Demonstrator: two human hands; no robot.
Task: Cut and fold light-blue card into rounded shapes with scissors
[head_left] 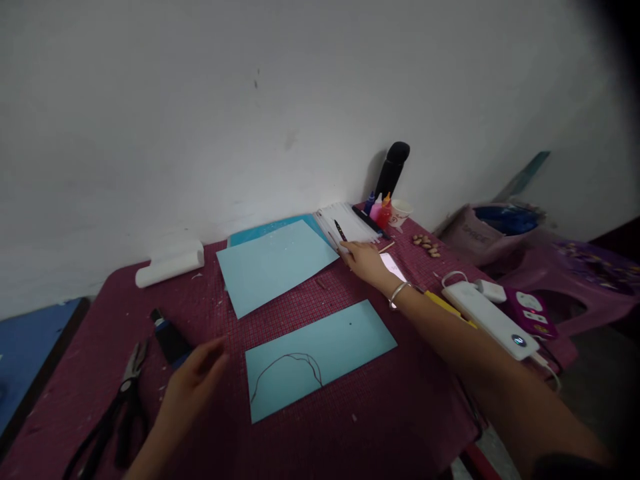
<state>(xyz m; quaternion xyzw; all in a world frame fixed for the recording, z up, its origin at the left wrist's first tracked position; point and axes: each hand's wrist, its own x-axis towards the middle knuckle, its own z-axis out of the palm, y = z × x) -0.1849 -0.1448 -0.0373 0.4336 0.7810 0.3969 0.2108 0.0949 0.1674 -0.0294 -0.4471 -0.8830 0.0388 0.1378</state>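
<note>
A light blue paper strip (pixel 345 347) with a curved dark line drawn on it lies in front of me. My left hand (pixel 195 377), slightly blurred, hovers left of that strip; its fingers are loosely bent, thumb apart, with nothing visible in them. Across the table, my right hand (pixel 367 262) reaches to the right corner of a larger blue sheet (pixel 277 263). Its fingers are stretched out beside a thin stick and a dark pen (pixel 340 231) on a stack of white paper (pixel 350 220). A lit phone (pixel 393 267) is partly hidden by my right hand and wrist.
Pliers (pixel 129 387) and a dark blue bottle-like item (pixel 170 340) lie left. A white roll (pixel 170 267) lies near the wall. Paint bottles (pixel 383 212), a paper cup (pixel 400 212) and peanuts (pixel 426 245) sit back right; a power bank (pixel 487 320) and purple power strip (pixel 530 312) lie right.
</note>
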